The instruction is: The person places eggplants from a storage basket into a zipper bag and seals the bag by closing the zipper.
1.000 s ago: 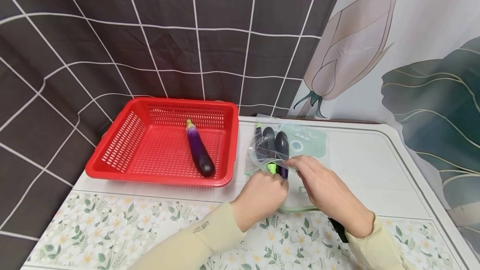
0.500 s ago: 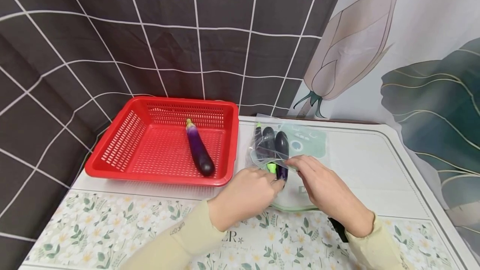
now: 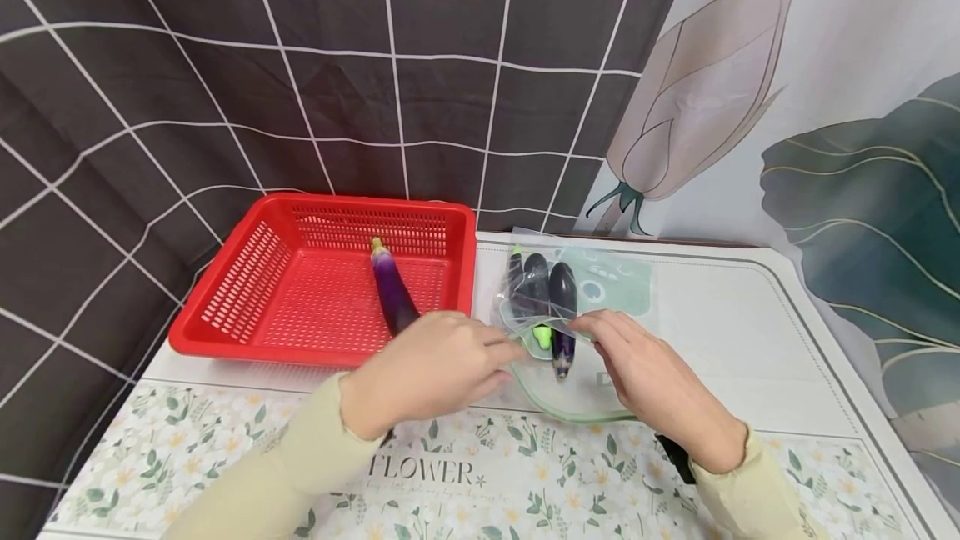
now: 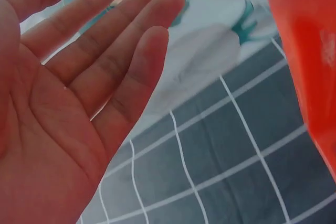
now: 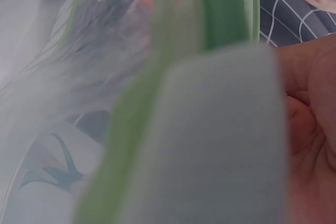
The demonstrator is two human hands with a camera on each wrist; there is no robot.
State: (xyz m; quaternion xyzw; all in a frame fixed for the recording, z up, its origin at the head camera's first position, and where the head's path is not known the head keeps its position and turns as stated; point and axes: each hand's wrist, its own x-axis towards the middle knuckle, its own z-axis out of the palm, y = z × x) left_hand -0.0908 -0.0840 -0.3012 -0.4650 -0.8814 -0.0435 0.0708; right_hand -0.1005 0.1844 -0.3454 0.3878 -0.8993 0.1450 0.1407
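Observation:
A clear zip bag (image 3: 637, 286) with a green edge and a teal print lies on the table. Inside are several dark eggplants (image 3: 563, 286); one's stem end points toward the bag's mouth, beside a bright green stem. My right hand (image 3: 648, 377) pinches the bag's upper layer at the mouth; in the right wrist view the bag's green edge (image 5: 118, 156) runs blurred beside the palm. My left hand (image 3: 438, 361), holding nothing, hovers between bag and basket; the left wrist view shows its palm (image 4: 58, 93) with fingers extended. Another eggplant (image 3: 390, 282), partly hidden behind that hand, lies in the red basket (image 3: 322, 205).
The basket stands left of the bag, its right rim close to it. A white table (image 3: 750, 315) with a floral strip (image 3: 225, 440) along the front carries everything. Behind it hang a dark grid-patterned cloth (image 3: 330, 90) and a curtain with a printed flower (image 3: 697, 90).
My left hand has drawn out of the bag's mouth and moved left to the basket's right front corner, uncovering the eggplant's stem end. The right hand has stayed at the bag.

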